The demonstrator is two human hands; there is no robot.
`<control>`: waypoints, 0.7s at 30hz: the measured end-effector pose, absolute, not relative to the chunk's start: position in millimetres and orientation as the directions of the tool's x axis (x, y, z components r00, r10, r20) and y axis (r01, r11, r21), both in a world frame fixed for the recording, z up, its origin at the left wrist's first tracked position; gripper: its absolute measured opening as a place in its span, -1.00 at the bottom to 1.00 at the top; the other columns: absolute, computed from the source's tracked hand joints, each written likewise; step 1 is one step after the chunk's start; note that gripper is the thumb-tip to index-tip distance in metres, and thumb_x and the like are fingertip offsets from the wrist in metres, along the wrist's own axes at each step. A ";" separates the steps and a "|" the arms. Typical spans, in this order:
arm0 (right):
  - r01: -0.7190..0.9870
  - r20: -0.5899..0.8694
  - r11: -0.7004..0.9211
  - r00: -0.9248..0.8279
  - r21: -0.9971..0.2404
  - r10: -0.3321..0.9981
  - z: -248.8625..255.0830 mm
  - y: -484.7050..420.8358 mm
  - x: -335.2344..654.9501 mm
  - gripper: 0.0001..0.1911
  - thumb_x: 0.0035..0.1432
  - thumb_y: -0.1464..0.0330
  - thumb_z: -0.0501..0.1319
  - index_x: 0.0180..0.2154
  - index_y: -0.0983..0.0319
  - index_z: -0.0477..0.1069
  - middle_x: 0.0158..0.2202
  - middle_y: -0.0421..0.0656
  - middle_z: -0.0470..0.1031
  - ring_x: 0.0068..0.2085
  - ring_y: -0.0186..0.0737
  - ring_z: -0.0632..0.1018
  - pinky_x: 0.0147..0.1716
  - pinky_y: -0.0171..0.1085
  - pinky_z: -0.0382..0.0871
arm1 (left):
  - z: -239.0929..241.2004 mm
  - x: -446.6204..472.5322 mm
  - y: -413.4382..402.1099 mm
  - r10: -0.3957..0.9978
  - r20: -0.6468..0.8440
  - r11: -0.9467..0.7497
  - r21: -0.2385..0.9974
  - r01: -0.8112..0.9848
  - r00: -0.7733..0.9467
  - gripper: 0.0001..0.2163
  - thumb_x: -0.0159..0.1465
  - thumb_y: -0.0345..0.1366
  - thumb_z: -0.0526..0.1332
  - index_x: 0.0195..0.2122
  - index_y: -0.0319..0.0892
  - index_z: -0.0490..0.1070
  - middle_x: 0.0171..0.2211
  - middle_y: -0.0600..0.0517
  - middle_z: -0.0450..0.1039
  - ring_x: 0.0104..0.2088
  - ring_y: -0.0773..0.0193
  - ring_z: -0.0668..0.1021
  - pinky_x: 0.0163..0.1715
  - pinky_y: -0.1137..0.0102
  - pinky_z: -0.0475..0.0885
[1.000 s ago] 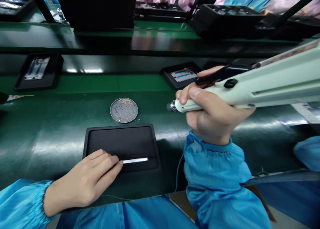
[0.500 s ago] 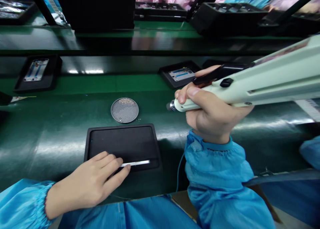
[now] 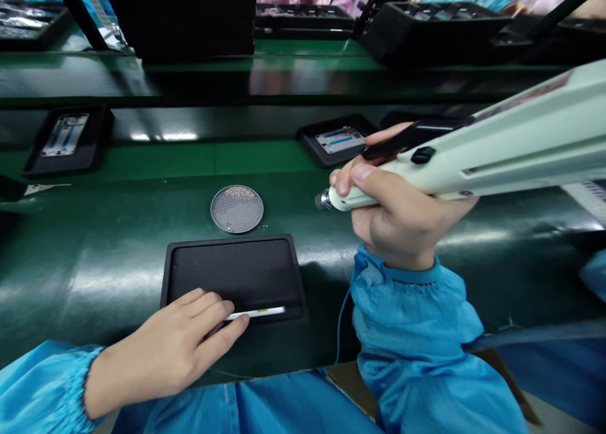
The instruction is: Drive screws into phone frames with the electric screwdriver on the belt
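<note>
My left hand (image 3: 173, 346) rests over the near edge of a black tray (image 3: 231, 263). Between its fingers and thumb is a thin flat panel with a white edge (image 3: 267, 311), seen nearly edge-on; its faces are hidden. In my right hand (image 3: 392, 207) is a pale green electric screwdriver (image 3: 521, 140) with a black lever, held above the bench right of the tray. The screwdriver's dark tip (image 3: 322, 200) points left and touches nothing. Beyond the tray lies a round grey perforated dish (image 3: 237, 214) with many tiny screws along its far side.
Two black trays holding device frames lie farther back, one on the left (image 3: 66, 140) and one near the screwdriver (image 3: 334, 140). A few tiny bits are scattered beside the dish. Black bins (image 3: 430, 33) and people in pink and blue sleeves are across the line.
The two back trays have shifted slightly left. The panel in my left hand has tilted a little, so a yellow mark on its edge shows. My right hand has barely moved.
</note>
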State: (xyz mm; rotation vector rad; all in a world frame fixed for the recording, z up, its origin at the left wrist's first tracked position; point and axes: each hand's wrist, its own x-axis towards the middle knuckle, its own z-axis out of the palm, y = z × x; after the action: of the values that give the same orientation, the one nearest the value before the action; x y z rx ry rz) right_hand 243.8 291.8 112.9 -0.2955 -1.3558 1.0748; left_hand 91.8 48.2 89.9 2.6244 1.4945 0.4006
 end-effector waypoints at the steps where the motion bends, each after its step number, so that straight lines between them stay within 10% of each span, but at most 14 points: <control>1: -0.443 0.630 0.519 -0.148 -0.731 0.762 112.8 292.0 243.8 -0.76 -0.09 0.58 0.23 -0.34 0.19 0.44 -0.51 -0.33 0.40 -0.59 -0.36 0.46 -0.58 -0.23 0.39 | 89.7 92.0 48.1 0.859 0.175 -0.509 0.205 0.836 0.481 -0.71 0.40 -0.53 0.03 0.09 -0.40 0.39 -0.17 -0.21 0.47 -0.24 0.14 0.48 -0.28 0.24 0.47; 21: -0.407 0.562 0.469 -0.146 -0.784 0.814 116.0 290.5 241.5 -0.80 -0.18 0.52 0.23 -0.40 0.22 0.45 -0.64 -0.36 0.31 -0.62 -0.33 0.43 -0.60 -0.22 0.36 | 86.7 101.9 50.3 0.870 0.063 -0.492 0.055 0.869 0.488 -0.61 0.34 -0.54 0.05 0.20 -0.33 0.27 -0.25 -0.14 0.44 -0.36 0.10 0.48 -0.40 0.20 0.47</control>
State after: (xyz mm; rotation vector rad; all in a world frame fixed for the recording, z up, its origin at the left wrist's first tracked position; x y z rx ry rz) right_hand 241.5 290.5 116.0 -0.4007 -1.3317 1.1105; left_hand 101.9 50.3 86.7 2.6965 1.5761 0.1284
